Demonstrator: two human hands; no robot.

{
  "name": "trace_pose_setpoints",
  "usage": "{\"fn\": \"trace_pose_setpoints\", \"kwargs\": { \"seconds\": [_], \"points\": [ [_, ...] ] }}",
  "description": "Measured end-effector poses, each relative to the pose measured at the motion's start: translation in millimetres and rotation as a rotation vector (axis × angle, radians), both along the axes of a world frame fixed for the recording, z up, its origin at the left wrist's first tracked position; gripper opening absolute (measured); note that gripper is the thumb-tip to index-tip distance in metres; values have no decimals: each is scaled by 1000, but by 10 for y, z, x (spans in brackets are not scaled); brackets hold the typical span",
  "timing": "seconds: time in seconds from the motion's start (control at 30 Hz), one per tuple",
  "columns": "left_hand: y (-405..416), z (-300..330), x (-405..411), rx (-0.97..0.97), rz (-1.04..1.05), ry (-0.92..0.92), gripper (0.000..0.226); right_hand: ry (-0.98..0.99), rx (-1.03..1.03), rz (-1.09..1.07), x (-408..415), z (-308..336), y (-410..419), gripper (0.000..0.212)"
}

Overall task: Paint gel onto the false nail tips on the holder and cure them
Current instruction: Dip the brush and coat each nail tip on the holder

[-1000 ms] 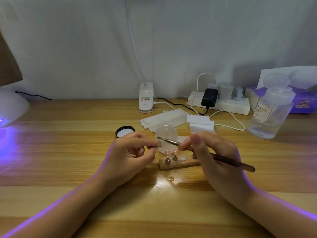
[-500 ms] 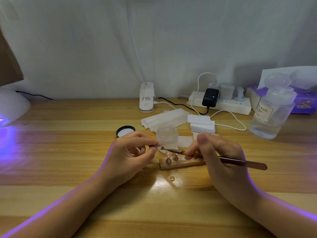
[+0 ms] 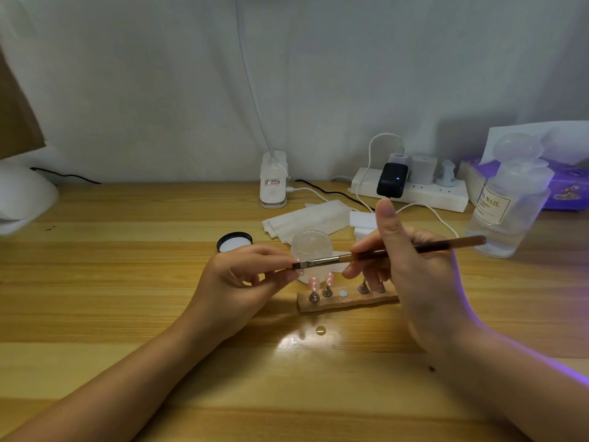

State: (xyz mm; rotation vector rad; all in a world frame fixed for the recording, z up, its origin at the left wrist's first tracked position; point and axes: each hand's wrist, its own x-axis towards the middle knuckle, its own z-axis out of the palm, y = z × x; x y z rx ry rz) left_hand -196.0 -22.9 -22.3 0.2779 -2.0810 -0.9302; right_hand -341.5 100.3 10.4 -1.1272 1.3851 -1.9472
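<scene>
Hands work just above the wooden surface [image 3: 95,282], forearms reaching in from the near edge. Right hand [image 3: 411,275] is raised, thumb pointing up, fingers curled around a brush [image 3: 382,253] held nearly level, bristle end pointing left. Left hand [image 3: 245,275] is curled, thumb and forefinger pinching a small nail tip [image 3: 298,272]; the bristles meet that tip at the fingertips. Wooden holder [image 3: 347,303] lies on the surface just below and between both hands, carrying pink nail tips on metal pegs, one position showing only a pale disc. An open clear gel jar [image 3: 310,247] stands directly behind the brush; its black lid [image 3: 234,242] lies to the left.
</scene>
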Motion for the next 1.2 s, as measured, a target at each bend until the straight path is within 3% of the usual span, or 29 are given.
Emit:
{"fn": "trace_pose_setpoints", "kwargs": {
  "seconds": [0.17, 0.37, 0.5, 0.6, 0.67, 0.97, 1.1, 1.2],
  "points": [
    [-10, 6, -4, -52, -7, 4, 37, -3, 36, -18, -9, 14, -10, 44],
    [9, 10, 5, -18, -1, -12, 18, 58, -65, -81, -88, -11, 22, 45],
    [27, 20, 7, -11, -3, -35, 19, 423, -266, -41, -98, -63, 40, 38],
    [37, 32, 7, 2, -3, -43, 19, 742, -299, -37, -103, -102, 19, 42],
    [46, 41, 5, 33, -3, -42, 18, 841, -294, -54, -108, -123, 13, 49],
    [61, 54, 23, 51, -2, -46, 18, 819, -321, -110, -107, -131, 7, 40],
    [64, 55, 17, 55, 12, -55, 17, 785, -292, -95, -102, -148, 34, 51],
    [56, 58, 20, 58, 15, -66, 19, 751, -296, -115, -100, -135, 44, 43]
  ]
}}
